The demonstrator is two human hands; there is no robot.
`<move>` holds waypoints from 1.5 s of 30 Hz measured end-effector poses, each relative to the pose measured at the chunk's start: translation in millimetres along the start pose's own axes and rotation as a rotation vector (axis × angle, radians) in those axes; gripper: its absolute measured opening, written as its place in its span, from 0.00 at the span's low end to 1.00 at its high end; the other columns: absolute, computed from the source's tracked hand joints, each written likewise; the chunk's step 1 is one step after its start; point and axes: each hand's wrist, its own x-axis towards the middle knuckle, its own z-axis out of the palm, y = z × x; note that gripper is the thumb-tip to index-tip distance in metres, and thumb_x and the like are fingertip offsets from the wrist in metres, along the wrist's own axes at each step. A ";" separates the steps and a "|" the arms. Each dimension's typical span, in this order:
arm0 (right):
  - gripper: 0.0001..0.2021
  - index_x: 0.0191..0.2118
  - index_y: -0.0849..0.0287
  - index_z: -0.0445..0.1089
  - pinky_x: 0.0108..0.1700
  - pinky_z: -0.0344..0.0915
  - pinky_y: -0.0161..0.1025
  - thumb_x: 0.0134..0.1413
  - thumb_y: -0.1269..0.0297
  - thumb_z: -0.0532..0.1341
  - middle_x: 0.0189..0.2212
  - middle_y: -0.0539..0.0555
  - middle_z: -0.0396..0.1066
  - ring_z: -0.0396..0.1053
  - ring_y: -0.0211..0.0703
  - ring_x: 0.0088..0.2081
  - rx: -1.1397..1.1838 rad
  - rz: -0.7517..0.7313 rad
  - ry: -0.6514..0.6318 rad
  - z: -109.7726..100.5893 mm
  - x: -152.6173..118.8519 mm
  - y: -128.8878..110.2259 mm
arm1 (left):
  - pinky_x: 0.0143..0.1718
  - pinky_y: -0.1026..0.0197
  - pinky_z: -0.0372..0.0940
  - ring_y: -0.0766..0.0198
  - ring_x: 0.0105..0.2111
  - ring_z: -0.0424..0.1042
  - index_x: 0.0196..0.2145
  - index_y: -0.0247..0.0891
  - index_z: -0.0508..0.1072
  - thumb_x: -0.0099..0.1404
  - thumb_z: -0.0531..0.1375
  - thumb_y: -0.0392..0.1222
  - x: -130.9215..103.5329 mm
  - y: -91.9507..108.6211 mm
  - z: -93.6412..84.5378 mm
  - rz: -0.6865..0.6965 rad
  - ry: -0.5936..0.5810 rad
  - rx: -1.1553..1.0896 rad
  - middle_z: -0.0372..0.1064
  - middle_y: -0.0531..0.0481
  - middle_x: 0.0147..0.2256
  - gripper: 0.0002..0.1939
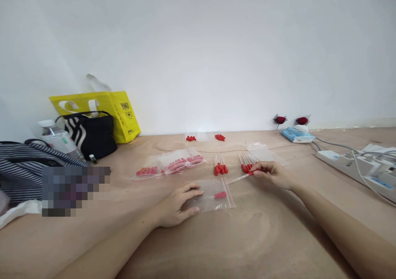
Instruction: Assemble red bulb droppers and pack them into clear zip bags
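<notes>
My left hand (179, 204) lies with fingers spread on a clear zip bag (207, 206), pressing it to the table. One dropper with a red rubber bulb (220, 195) is inside that bag. My right hand (272, 174) pinches another dropper (243, 177) by its red bulb, its clear tube pointing left toward the bag's zip edge. Just behind my right fingertips lies a group of red-bulbed droppers (246, 167). A second group of droppers (220, 169) lies to its left, beyond the bag. Filled zip bags of droppers (170, 163) overlap at the left.
Loose red bulbs (220, 137) lie near the wall, with an unfilled zip bag (262, 152) at the right. A power strip (355, 169) with cables and a blue tissue pack (297, 134) stand right. At left are a yellow bag (123, 118), black pouch (99, 136) and bottle (58, 138).
</notes>
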 end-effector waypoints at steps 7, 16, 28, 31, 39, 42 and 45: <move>0.12 0.30 0.60 0.71 0.31 0.59 0.35 0.48 0.56 0.57 0.26 0.52 0.69 0.63 0.38 0.28 -0.014 -0.045 -0.042 30.9 2.0 -12.5 | 0.54 0.51 0.52 0.54 0.55 0.53 0.56 0.44 0.54 0.61 0.53 0.47 0.1 -0.6 2.2 0.003 0.043 0.008 0.53 0.47 0.56 0.26; 0.14 0.35 0.61 0.67 0.33 0.63 0.38 0.41 0.58 0.63 0.30 0.52 0.71 0.67 0.39 0.29 0.223 0.100 0.046 87.7 11.5 -24.4 | 0.54 0.50 0.51 0.54 0.55 0.52 0.58 0.43 0.49 0.61 0.53 0.47 0.3 -3.5 5.1 0.003 0.059 0.009 0.51 0.46 0.57 0.28; 0.13 0.38 0.60 0.61 0.23 0.56 0.32 0.45 0.62 0.59 0.16 0.43 0.62 0.60 0.34 0.18 0.195 0.087 -0.083 102.3 2.9 -42.0 | 0.54 0.49 0.50 0.53 0.56 0.51 0.57 0.42 0.50 0.61 0.53 0.46 0.7 -3.3 5.1 -0.008 0.030 -0.004 0.51 0.45 0.57 0.28; 0.12 0.37 0.60 0.64 0.23 0.54 0.32 0.45 0.62 0.58 0.16 0.44 0.61 0.59 0.34 0.19 -0.004 0.032 0.026 89.9 5.0 -40.7 | 0.55 0.49 0.50 0.53 0.56 0.51 0.57 0.42 0.51 0.61 0.53 0.46 0.7 -2.0 4.1 -0.012 0.028 -0.001 0.51 0.46 0.57 0.27; 0.11 0.29 0.56 0.69 0.34 0.51 0.40 0.45 0.55 0.58 0.27 0.52 0.69 0.65 0.45 0.32 -0.756 0.117 0.345 36.9 16.4 -10.1 | 0.55 0.52 0.51 0.55 0.56 0.52 0.54 0.41 0.58 0.62 0.52 0.46 2.0 -1.1 2.7 0.010 0.000 0.018 0.51 0.45 0.56 0.23; 0.13 0.29 0.56 0.69 0.33 0.49 0.39 0.46 0.52 0.57 0.28 0.53 0.69 0.65 0.46 0.35 -0.848 0.109 0.315 36.8 18.1 -4.4 | 0.55 0.51 0.51 0.55 0.56 0.52 0.54 0.42 0.58 0.62 0.52 0.46 2.0 -2.9 3.8 0.016 0.003 0.014 0.51 0.45 0.56 0.22; 0.11 0.28 0.57 0.69 0.33 0.49 0.39 0.49 0.55 0.55 0.29 0.54 0.69 0.65 0.46 0.36 -0.926 0.102 0.350 43.3 20.1 -1.9 | 0.55 0.51 0.51 0.54 0.55 0.52 0.54 0.42 0.58 0.62 0.52 0.46 1.6 -3.6 4.2 0.016 0.005 0.010 0.51 0.45 0.56 0.23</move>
